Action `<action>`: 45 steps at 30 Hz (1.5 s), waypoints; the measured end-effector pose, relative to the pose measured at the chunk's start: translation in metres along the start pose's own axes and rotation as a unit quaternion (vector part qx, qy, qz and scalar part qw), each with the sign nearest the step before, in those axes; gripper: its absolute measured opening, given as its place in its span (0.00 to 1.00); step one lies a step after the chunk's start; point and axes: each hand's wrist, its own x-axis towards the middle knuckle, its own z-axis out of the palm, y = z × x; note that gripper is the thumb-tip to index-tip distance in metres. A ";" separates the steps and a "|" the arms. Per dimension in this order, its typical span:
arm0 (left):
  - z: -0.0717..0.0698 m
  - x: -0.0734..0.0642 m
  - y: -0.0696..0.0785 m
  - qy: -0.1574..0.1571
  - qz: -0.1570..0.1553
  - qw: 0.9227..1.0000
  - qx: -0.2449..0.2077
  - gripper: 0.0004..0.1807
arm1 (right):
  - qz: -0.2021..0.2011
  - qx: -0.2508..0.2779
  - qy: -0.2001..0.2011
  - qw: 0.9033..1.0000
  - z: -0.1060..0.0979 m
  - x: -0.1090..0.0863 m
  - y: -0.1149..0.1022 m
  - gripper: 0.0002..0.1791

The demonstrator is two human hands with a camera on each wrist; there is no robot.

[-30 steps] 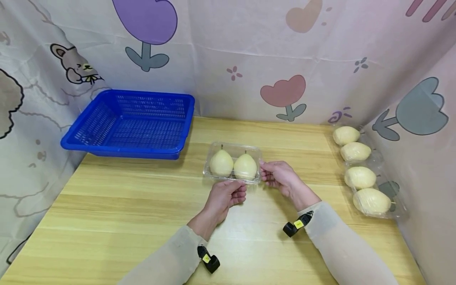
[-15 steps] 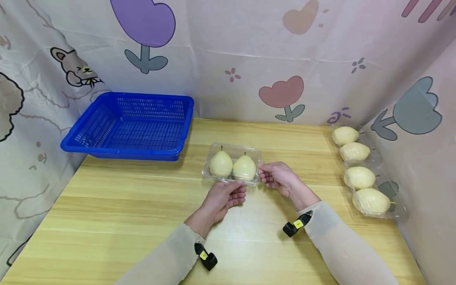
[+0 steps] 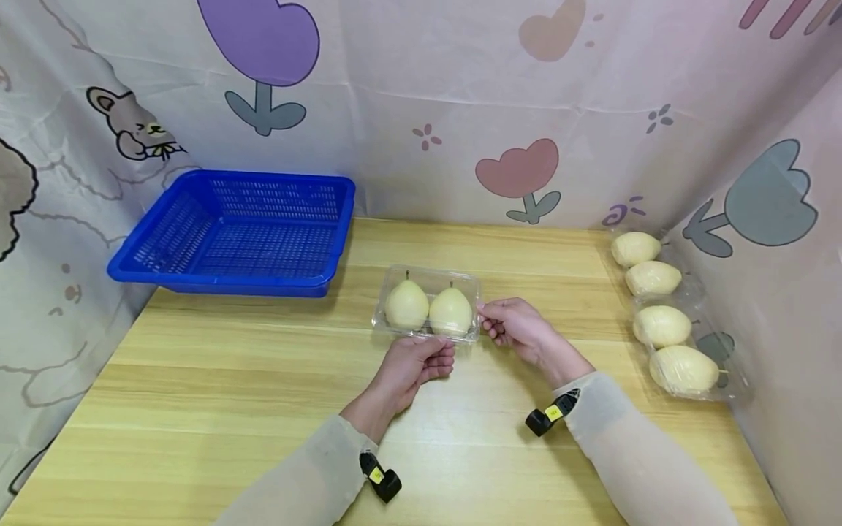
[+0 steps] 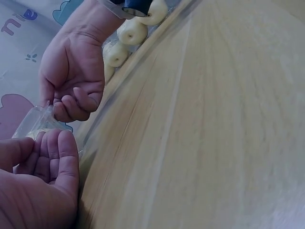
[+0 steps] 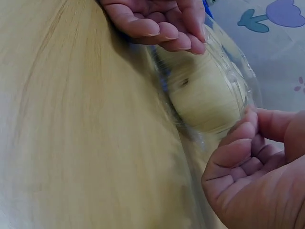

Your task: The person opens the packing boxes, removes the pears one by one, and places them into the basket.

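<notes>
A clear plastic clamshell box [image 3: 463, 277] sits on the wooden table with two pale yellow pears, the left pear [image 3: 406, 305] and the right pear [image 3: 450, 313], side by side and stems up. My left hand [image 3: 411, 369] pinches the front edge of the box between thumb and fingers. At the right side, my right hand [image 3: 520, 329] pinches the box's edge with thumb and index finger. The right wrist view shows the fingertips [image 5: 249, 114] of the right hand at the plastic rim, with a pear [image 5: 205, 95] close behind it.
At the back left stands a blue plastic basket [image 3: 217, 279] with slotted walls. Along the right edge of the table [image 3: 263, 409] lie several more pears [image 3: 661, 326] in clear plastic packs. Patterned cloth [image 3: 395, 88] hangs behind and at both sides.
The head view has drifted slightly. Both hands keep their grip on the box's edges, and the box and pears stay in place on the table.
</notes>
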 end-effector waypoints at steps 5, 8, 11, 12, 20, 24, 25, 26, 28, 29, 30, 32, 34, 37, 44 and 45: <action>0.000 -0.002 -0.002 0.004 0.009 1.000 0.014 0.17 | -0.013 0.010 0.004 1.000 0.002 0.002 0.004 0.13; 0.001 -0.003 -0.002 0.009 0.017 1.000 0.023 0.17 | -0.020 0.009 0.003 1.000 0.003 0.003 0.005 0.14; 0.001 -0.003 -0.002 0.009 0.026 0.999 0.030 0.18 | -0.021 0.014 0.002 1.000 0.003 0.002 0.005 0.14; 0.002 -0.003 -0.002 0.009 0.027 0.999 0.031 0.18 | -0.021 0.016 0.002 1.000 0.004 0.002 0.005 0.15; 0.000 -0.001 -0.004 0.004 0.025 0.999 0.028 0.18 | -0.016 0.019 0.008 1.000 0.003 0.000 0.006 0.12; -0.001 -0.002 -0.004 0.000 0.023 0.999 0.023 0.18 | -0.015 0.012 0.002 1.000 0.002 -0.001 0.005 0.12; -0.001 -0.001 -0.003 -0.001 0.021 1.000 0.021 0.18 | -0.015 0.011 0.000 1.000 0.002 0.000 0.004 0.12; -0.001 -0.001 -0.003 -0.003 0.020 1.000 0.020 0.18 | -0.015 0.010 -0.003 1.000 0.001 0.000 0.004 0.12; -0.001 -0.001 -0.002 -0.006 0.016 1.000 0.017 0.18 | -0.012 0.010 -0.008 1.000 0.000 0.000 0.003 0.12; -0.001 -0.001 -0.002 -0.007 0.015 1.000 0.016 0.18 | -0.010 0.010 -0.009 1.000 0.000 0.000 0.003 0.12; -0.001 -0.001 -0.002 -0.009 0.014 1.000 0.015 0.19 | -0.009 0.010 -0.010 1.000 0.000 0.000 0.003 0.12; 0.000 -0.001 -0.002 -0.011 0.015 1.000 0.016 0.19 | -0.006 0.012 -0.012 1.000 0.000 0.000 0.002 0.12; 0.000 -0.001 -0.002 -0.009 0.016 1.000 0.017 0.19 | -0.004 0.013 -0.011 1.000 0.000 0.000 0.002 0.12; 0.000 -0.002 -0.002 -0.003 0.022 0.999 0.022 0.17 | -0.003 0.016 -0.003 1.000 0.001 0.000 0.001 0.12; 0.004 -0.002 -0.005 0.016 0.038 0.998 0.037 0.17 | -0.003 0.021 0.003 1.000 0.002 -0.001 0.002 0.13; 0.004 -0.002 -0.005 0.017 0.038 0.998 0.037 0.16 | -0.003 0.023 0.002 1.000 0.003 -0.001 0.002 0.14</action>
